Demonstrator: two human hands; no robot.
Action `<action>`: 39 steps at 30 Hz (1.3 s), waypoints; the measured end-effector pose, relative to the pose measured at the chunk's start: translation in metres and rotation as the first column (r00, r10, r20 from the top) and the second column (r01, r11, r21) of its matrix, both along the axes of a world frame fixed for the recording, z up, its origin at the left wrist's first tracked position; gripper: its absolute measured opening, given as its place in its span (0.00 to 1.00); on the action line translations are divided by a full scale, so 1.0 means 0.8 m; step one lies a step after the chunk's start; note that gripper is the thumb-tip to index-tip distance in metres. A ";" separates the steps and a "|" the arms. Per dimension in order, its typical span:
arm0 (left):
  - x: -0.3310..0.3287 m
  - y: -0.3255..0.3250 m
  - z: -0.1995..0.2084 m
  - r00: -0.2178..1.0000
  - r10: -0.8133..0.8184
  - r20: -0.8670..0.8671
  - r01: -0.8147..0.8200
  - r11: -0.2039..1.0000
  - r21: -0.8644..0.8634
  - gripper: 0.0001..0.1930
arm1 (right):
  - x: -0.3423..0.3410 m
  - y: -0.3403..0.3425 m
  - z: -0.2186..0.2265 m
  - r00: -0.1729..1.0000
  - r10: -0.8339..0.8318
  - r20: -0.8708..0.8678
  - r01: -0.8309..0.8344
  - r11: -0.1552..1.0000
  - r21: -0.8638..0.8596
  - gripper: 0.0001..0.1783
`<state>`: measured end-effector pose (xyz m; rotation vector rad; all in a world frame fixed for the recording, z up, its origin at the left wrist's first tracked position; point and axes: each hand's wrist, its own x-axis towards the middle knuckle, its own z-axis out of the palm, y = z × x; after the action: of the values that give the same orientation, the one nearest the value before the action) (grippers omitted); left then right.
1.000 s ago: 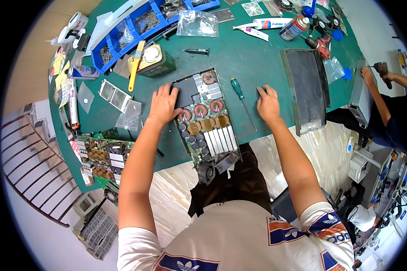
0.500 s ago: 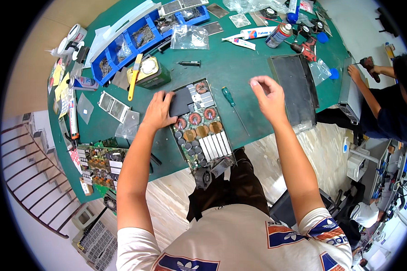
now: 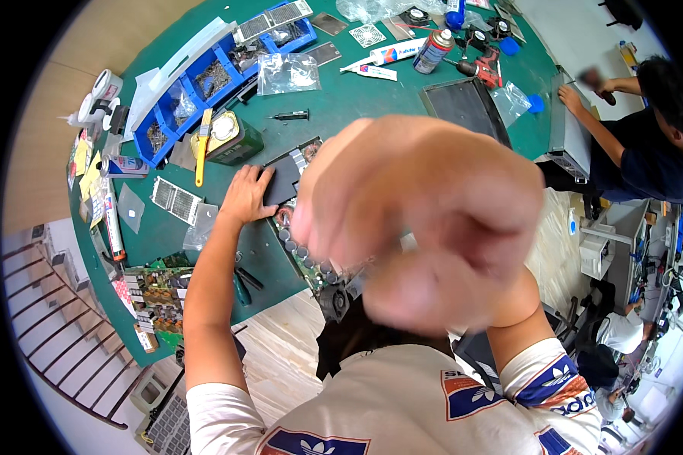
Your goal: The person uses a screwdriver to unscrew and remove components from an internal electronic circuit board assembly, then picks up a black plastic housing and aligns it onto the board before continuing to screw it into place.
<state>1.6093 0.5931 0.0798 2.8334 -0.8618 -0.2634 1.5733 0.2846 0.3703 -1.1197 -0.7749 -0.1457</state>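
An open electronics unit (image 3: 305, 262) with a circuit board, coils and round capacitors lies on the green table in front of me. My left hand (image 3: 244, 195) rests at its left edge, fingers apart, fingertips on a flat black plate (image 3: 282, 180) and thumb on the rim. Raised close to the camera, my right hand (image 3: 425, 220) is large and blurred. Its fingers curl round toward the thumb; whatever they hold, if anything, cannot be made out. Much of the unit is hidden behind this hand.
A green can (image 3: 231, 140) with a yellow-handled brush (image 3: 203, 148) stands beyond my left hand, near blue parts bins (image 3: 182, 114). At the far right lie a spray can (image 3: 434, 51), a red drill (image 3: 484, 67) and a dark metal cover (image 3: 463, 102). Another person (image 3: 645, 144) holds a drill.
My right hand has risen from over the table's right side toward the camera and left, covering the screwdriver and much of the unit. My left hand stays at the unit's edge. The view has shifted slightly.
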 end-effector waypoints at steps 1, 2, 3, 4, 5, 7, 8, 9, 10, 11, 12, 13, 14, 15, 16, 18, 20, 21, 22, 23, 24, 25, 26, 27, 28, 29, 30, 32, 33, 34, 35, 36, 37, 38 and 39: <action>0.003 0.000 -0.001 1.000 -0.009 -0.021 0.009 1.000 0.007 0.44 | 0.001 0.008 0.004 0.998 0.023 0.066 -0.026 0.998 0.054 0.08; 0.000 0.006 -0.007 0.999 -0.019 0.028 0.021 0.996 -0.092 0.40 | -0.001 0.014 0.005 0.993 0.043 0.109 -0.054 0.994 0.098 0.08; -0.006 0.013 -0.009 1.000 -0.010 0.029 0.014 0.993 -0.121 0.38 | -0.004 0.019 0.008 0.990 0.070 0.123 -0.086 0.988 0.127 0.08; -0.005 0.012 -0.015 0.998 -0.006 0.068 0.016 0.987 -0.158 0.37 | -0.006 0.022 0.016 0.985 0.087 0.151 -0.109 0.985 0.137 0.08; 0.000 0.008 -0.019 0.994 -0.008 0.108 0.029 0.980 -0.196 0.35 | -0.010 0.019 0.027 0.982 0.092 0.165 -0.115 0.983 0.140 0.07; 0.003 0.009 -0.023 0.992 0.013 0.124 0.023 0.959 -0.284 0.35 | -0.017 0.013 0.033 0.980 0.097 0.173 -0.124 0.980 0.156 0.07; -0.004 0.015 -0.022 0.996 0.022 0.084 0.004 0.955 -0.295 0.36 | -0.019 0.012 0.030 0.981 0.099 0.166 -0.127 0.977 0.170 0.07; -0.008 0.020 -0.020 0.999 0.029 0.046 -0.013 0.952 -0.306 0.38 | -0.025 0.006 0.028 0.982 0.097 0.163 -0.126 0.975 0.181 0.07; -0.018 0.031 -0.020 0.995 0.035 0.091 -0.007 0.954 -0.300 0.38 | -0.028 0.008 0.026 0.982 0.110 0.157 -0.139 0.971 0.192 0.07; -0.023 0.020 -0.010 0.995 0.057 0.079 -0.029 0.946 -0.322 0.38 | -0.029 0.008 0.023 0.984 0.110 0.143 -0.135 0.974 0.183 0.07; -0.030 0.013 0.004 0.995 0.079 0.066 -0.051 0.938 -0.343 0.38 | -0.031 0.005 0.021 0.986 0.106 0.129 -0.128 0.976 0.174 0.07; -0.040 0.013 0.020 0.992 0.111 0.061 -0.083 0.933 -0.350 0.38 | -0.033 0.006 0.021 0.986 0.113 0.125 -0.133 0.976 0.175 0.07; -0.045 0.024 0.023 0.986 0.150 0.076 -0.113 0.926 -0.360 0.37 | -0.037 0.005 0.021 0.986 0.116 0.121 -0.136 0.975 0.174 0.07; -0.052 0.039 0.030 0.984 0.175 0.041 -0.150 0.924 -0.351 0.36 | -0.041 0.008 0.024 0.986 0.124 0.115 -0.142 0.975 0.172 0.07; -0.058 0.058 0.033 0.975 0.222 0.020 -0.202 0.918 -0.342 0.35 | -0.044 0.009 0.027 0.984 0.134 0.120 -0.153 0.974 0.169 0.07; -0.061 0.069 0.044 0.952 0.301 -0.058 -0.305 0.909 -0.283 0.33 | -0.053 0.010 0.027 0.983 0.145 0.115 -0.162 0.974 0.159 0.07; -0.054 0.056 0.078 0.921 0.349 -0.173 -0.376 0.911 -0.169 0.30 | -0.058 0.002 0.028 0.987 0.127 0.103 -0.141 0.980 0.141 0.07; -0.059 0.078 0.069 0.917 0.376 -0.132 -0.395 0.902 -0.173 0.30 | -0.061 0.005 0.031 0.984 0.141 0.109 -0.157 0.976 0.151 0.07; -0.066 0.114 0.043 0.910 0.403 -0.096 -0.414 0.893 -0.178 0.31 | -0.065 0.009 0.034 0.982 0.156 0.106 -0.171 0.973 0.155 0.07; -0.067 0.140 0.023 0.907 0.416 -0.067 -0.421 0.886 -0.194 0.31 | -0.067 0.012 0.033 0.981 0.164 0.105 -0.179 0.972 0.155 0.07; -0.066 0.143 0.012 0.925 0.380 0.015 -0.371 0.910 -0.184 0.30 | -0.069 0.015 0.033 0.980 0.172 0.099 -0.185 0.973 0.138 0.07; -0.065 0.137 0.012 0.925 0.380 -0.010 -0.376 0.910 -0.176 0.29 | -0.072 0.016 0.033 0.981 0.171 0.095 -0.183 0.975 0.124 0.07; -0.061 0.130 0.011 0.924 0.381 -0.034 -0.381 0.909 -0.169 0.29 | -0.075 0.015 0.035 0.980 0.173 0.093 -0.183 0.977 0.113 0.07; -0.053 0.123 0.015 0.922 0.384 -0.049 -0.386 0.908 -0.163 0.28 | -0.077 0.013 0.039 0.980 0.170 0.099 -0.180 0.978 0.101 0.07; -0.051 0.119 0.010 0.921 0.389 -0.014 -0.384 0.904 -0.188 0.28 | -0.081 0.012 0.043 0.980 0.172 0.102 -0.181 0.979 0.092 0.07; -0.056 0.126 0.010 0.914 0.404 -0.039 -0.404 0.896 -0.182 0.28 | -0.082 0.013 0.039 0.978 0.184 0.096 -0.193 0.976 0.099 0.07; -0.061 0.134 0.012 0.906 0.418 -0.064 -0.423 0.889 -0.177 0.28 | -0.082 0.013 0.035 0.976 0.198 0.091 -0.207 0.972 0.111 0.07; -0.056 0.131 -0.001 0.909 0.415 -0.040 -0.413 0.883 -0.221 0.28 | -0.089 0.013 0.042 0.979 0.187 0.085 -0.193 0.978 0.076 0.07; -0.051 0.133 -0.005 0.877 0.466 -0.118 -0.481 0.847 -0.229 0.27 | -0.088 0.014 0.044 0.979 0.184 0.090 -0.190 0.980 0.060 0.07; -0.053 0.140 -0.001 0.831 0.519 -0.199 -0.554 0.806 -0.208 0.27 | -0.085 0.016 0.040 0.979 0.184 0.083 -0.189 0.980 0.058 0.07; -0.055 0.148 0.002 0.774 0.570 -0.276 -0.624 0.761 -0.179 0.26 | -0.085 0.019 0.038 0.979 0.190 0.074 -0.195 0.979 0.063 0.07; -0.058 0.158 0.002 0.738 0.596 -0.316 -0.661 0.733 -0.160 0.26 | -0.085 0.021 0.037 0.979 0.191 0.069 -0.196 0.978 0.067 0.07; -0.024 0.140 -0.017 0.734 0.551 -0.397 -0.664 0.707 -0.245 0.23 | -0.092 0.012 0.052 0.986 0.144 0.080 -0.145 0.989 0.013 0.07; -0.024 0.166 -0.017 0.671 0.554 -0.493 -0.707 0.679 -0.199 0.22 | -0.091 0.015 0.047 0.985 0.155 0.070 -0.157 0.987 0.022 0.07; -0.031 0.190 -0.019 0.597 0.554 -0.580 -0.746 0.649 -0.149 0.21 | -0.092 0.018 0.045 0.984 0.167 0.061 -0.169 0.985 0.037 0.07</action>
<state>1.5845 0.7454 0.0648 2.3136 0.2725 -0.5875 1.5001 0.2987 0.4061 -1.0096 -0.9104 -0.0522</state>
